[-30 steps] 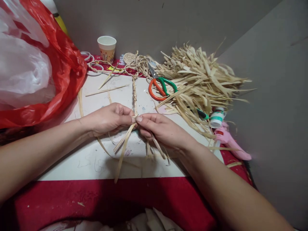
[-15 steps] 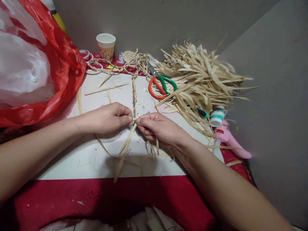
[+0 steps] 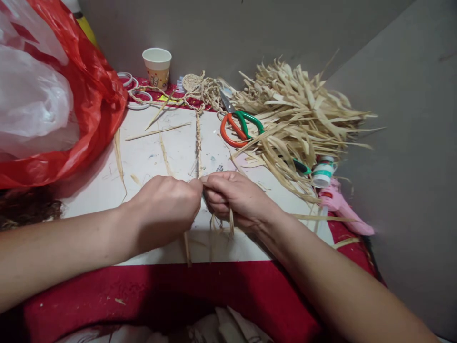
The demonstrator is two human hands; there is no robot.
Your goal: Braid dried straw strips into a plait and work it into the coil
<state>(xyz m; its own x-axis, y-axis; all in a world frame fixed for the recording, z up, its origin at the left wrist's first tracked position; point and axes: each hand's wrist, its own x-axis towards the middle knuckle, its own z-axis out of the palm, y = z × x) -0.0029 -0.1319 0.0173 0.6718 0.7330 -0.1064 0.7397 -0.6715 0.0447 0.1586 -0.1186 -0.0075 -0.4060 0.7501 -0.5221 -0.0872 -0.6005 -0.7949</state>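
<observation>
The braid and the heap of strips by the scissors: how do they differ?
The braid is narrow and nearly straight; the heap spreads wide. The braid's strips are interlaced, while the heap's look loose. The right hand is at the braid's lower end, but no hand touches the heap. Both are pale and straw-coloured.

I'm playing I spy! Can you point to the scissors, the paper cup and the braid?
Scissors (image 3: pixel 246 129): head view, on the green handle.
Paper cup (image 3: pixel 157 76): head view, on its patterned side.
Braid (image 3: pixel 199 138): head view, on its plaited length above the hands.
</observation>
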